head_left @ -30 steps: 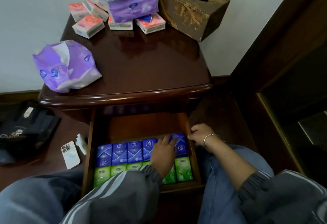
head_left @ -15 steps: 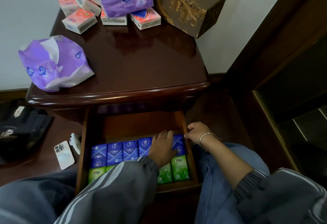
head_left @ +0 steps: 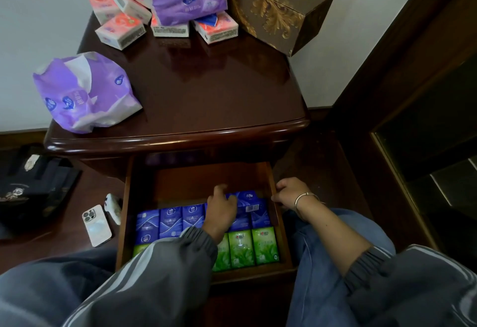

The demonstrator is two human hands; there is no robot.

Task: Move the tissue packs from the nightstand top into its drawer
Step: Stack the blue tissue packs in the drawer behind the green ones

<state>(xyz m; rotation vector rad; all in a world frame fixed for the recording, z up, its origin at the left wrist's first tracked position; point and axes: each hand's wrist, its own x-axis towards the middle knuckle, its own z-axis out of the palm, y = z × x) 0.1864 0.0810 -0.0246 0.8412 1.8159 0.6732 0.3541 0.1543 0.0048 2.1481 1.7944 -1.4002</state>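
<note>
Inside the drawer [head_left: 278,226], the left hand [head_left: 219,214] curls its fingers [head_left: 228,199] round the left end of a blue tissue pack [head_left: 246,195] lying crosswise, long axis left-right, over the far right end of the blue row [head_left: 167,220], while the right hand [head_left: 291,193] grips the drawer's right wall.

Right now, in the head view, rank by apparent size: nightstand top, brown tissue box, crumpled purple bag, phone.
1. Nightstand top.
2. Brown tissue box and crumpled purple bag: look alike, unranked.
3. Phone.
</note>
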